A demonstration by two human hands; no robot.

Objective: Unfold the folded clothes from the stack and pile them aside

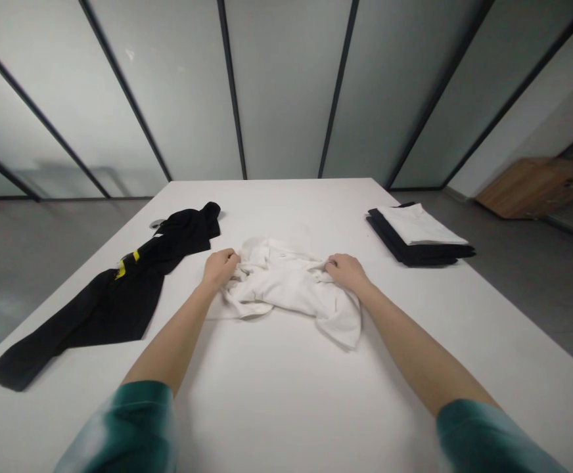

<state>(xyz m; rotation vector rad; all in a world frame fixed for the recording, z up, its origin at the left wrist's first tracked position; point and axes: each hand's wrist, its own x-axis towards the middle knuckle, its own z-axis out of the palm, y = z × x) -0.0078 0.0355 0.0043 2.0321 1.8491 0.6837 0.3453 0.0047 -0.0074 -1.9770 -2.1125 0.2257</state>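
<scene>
A crumpled white garment [286, 282], perhaps a shirt, lies bunched on the white table in front of me. My left hand [221, 268] grips its left side, fingers curled into the cloth. On the opposite side, my right hand [348, 270] pinches a fold of the same garment, with the fingertips partly hidden by fabric. One loose corner of the cloth hangs toward me below the right hand and rests on the tabletop.
Along the table's [286, 381] left side stretches a black garment [119, 289] with yellow marks. Folded black clothes [405, 249] topped by a folded white piece [422, 225] sit at the right edge. Frosted panels [286, 85] stand behind the table; a wooden piece [537, 187] is on the floor at right.
</scene>
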